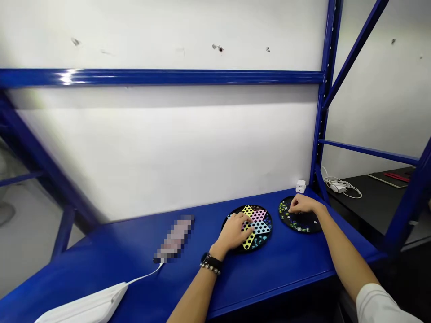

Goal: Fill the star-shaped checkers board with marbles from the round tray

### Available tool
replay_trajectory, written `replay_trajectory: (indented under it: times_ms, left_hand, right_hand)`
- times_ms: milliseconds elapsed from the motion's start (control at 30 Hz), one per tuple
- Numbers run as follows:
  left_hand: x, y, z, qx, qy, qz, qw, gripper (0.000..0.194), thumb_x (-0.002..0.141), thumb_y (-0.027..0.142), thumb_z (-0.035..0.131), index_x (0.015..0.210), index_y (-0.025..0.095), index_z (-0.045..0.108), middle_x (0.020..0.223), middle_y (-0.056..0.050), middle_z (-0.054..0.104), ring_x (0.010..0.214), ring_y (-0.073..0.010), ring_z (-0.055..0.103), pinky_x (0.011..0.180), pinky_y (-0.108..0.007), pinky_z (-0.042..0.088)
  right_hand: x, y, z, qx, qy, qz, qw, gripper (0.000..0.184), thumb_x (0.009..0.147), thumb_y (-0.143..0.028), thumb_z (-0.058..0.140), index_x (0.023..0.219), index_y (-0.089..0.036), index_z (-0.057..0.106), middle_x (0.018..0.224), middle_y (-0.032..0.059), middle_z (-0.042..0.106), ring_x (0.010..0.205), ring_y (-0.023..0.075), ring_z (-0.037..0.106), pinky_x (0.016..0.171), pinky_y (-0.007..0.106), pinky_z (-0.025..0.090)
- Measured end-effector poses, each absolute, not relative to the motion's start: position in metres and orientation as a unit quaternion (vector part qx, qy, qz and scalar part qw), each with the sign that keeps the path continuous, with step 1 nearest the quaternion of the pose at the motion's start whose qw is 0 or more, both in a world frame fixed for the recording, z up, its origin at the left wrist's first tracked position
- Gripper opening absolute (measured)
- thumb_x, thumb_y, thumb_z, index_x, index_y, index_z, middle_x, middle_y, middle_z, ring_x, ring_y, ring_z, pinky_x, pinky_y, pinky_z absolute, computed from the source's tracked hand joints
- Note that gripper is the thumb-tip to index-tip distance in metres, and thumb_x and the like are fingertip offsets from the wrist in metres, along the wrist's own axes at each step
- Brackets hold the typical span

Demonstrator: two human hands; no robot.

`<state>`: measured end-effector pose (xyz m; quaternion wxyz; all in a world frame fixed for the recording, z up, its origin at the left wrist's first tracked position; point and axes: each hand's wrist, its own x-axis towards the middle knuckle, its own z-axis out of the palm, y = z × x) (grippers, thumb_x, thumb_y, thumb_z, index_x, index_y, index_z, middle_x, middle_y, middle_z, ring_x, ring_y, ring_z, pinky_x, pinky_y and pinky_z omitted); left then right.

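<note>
On the blue shelf [141, 278] lies a round Chinese checkers board [260, 227], its star in yellow, pink and light blue with black holes. Colored pieces fill the spaces between the star's points. My left hand [235, 229] rests over the board's left part, fingers apart, hiding some holes. To the right is a round black tray [303, 220] with yellow, green, blue and white marbles along its edge. My right hand [302, 203] is at the tray's upper part, fingertips pinched together. Whatever sits between those fingertips is too small to make out.
A blurred-out flat device [175, 238] lies left of the board, joined by a white cable [144, 274] to a white box [87, 305]. White chargers [301, 186] stand near the rear right corner. Blue metal posts [323, 98] frame the shelf against a white wall.
</note>
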<state>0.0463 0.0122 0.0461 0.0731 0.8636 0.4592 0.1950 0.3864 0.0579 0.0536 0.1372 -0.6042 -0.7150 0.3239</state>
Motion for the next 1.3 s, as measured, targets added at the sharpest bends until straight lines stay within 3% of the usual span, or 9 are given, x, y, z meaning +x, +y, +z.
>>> replay_trajectory:
  times_ms: [100,233,433,767,1000,1167,1300]
  left_hand:
    - [0.047,0.012,0.047,0.864,0.458,0.195,0.071,0.022,0.085,0.039,0.055,0.098,0.025,0.067,0.103,-0.004,0.066,0.095,-0.0231,0.058,0.086,-0.035,0.044]
    - [0.048,0.011,0.049,0.864,0.461,0.193,0.066,0.021,0.085,0.039,0.056,0.097,0.025,0.067,0.101,-0.004,0.066,0.094,-0.0238,0.058,0.086,-0.036,0.043]
    - [0.049,0.009,0.052,0.862,0.465,0.189,0.077,0.022,0.086,0.041,0.055,0.096,0.024,0.066,0.103,-0.004,0.065,0.095,-0.0234,0.058,0.087,-0.037,0.044]
    - [0.049,0.01,0.05,0.861,0.465,0.191,0.08,0.023,0.086,0.041,0.054,0.096,0.024,0.067,0.105,-0.004,0.065,0.096,-0.0238,0.057,0.089,-0.038,0.043]
    - [0.047,0.012,0.047,0.863,0.461,0.192,0.073,0.025,0.086,0.042,0.054,0.097,0.024,0.067,0.102,-0.005,0.065,0.095,-0.024,0.058,0.087,-0.037,0.043]
    - [0.047,0.012,0.048,0.867,0.455,0.194,0.069,0.023,0.085,0.041,0.055,0.097,0.025,0.067,0.102,-0.005,0.065,0.094,-0.0235,0.058,0.086,-0.036,0.044]
    - [0.048,0.01,0.05,0.864,0.461,0.191,0.075,0.021,0.086,0.04,0.054,0.096,0.025,0.066,0.102,-0.004,0.065,0.093,-0.0231,0.058,0.088,-0.038,0.043]
  right_hand:
    - [0.388,0.05,0.059,-0.605,-0.707,0.362,0.059,0.025,0.073,-0.041,0.068,0.066,-0.017,0.07,0.073,0.0074,0.073,0.047,0.0098,0.055,0.051,0.023,0.038]
    - [0.384,0.044,0.063,-0.599,-0.698,0.391,0.033,0.036,0.078,-0.051,0.062,0.069,-0.016,0.069,0.077,0.0091,0.073,0.049,0.0103,0.059,0.047,0.022,0.034]
    - [0.373,0.048,0.058,-0.546,-0.718,0.431,0.005,0.036,0.062,-0.048,0.077,0.075,-0.016,0.066,0.072,0.002,0.069,0.051,0.0118,0.062,0.047,0.019,0.039]
    - [0.365,0.049,0.055,-0.529,-0.748,0.4,0.016,0.029,0.062,-0.042,0.076,0.072,-0.016,0.067,0.066,0.0001,0.065,0.052,0.0097,0.054,0.047,0.019,0.037]
    - [0.372,0.047,0.06,-0.554,-0.747,0.353,0.103,0.035,0.08,-0.048,0.059,0.073,-0.015,0.065,0.073,0.0049,0.069,0.052,0.0095,0.055,0.048,0.02,0.038]
    - [0.381,0.045,0.063,-0.544,-0.73,0.413,0.003,0.03,0.062,-0.044,0.074,0.072,-0.016,0.069,0.071,0.0033,0.07,0.054,0.0115,0.058,0.044,0.019,0.036]
    - [0.378,0.042,0.063,-0.535,-0.734,0.418,-0.019,0.025,0.054,-0.035,0.078,0.071,-0.017,0.073,0.064,0.0008,0.068,0.055,0.0112,0.058,0.045,0.018,0.035]
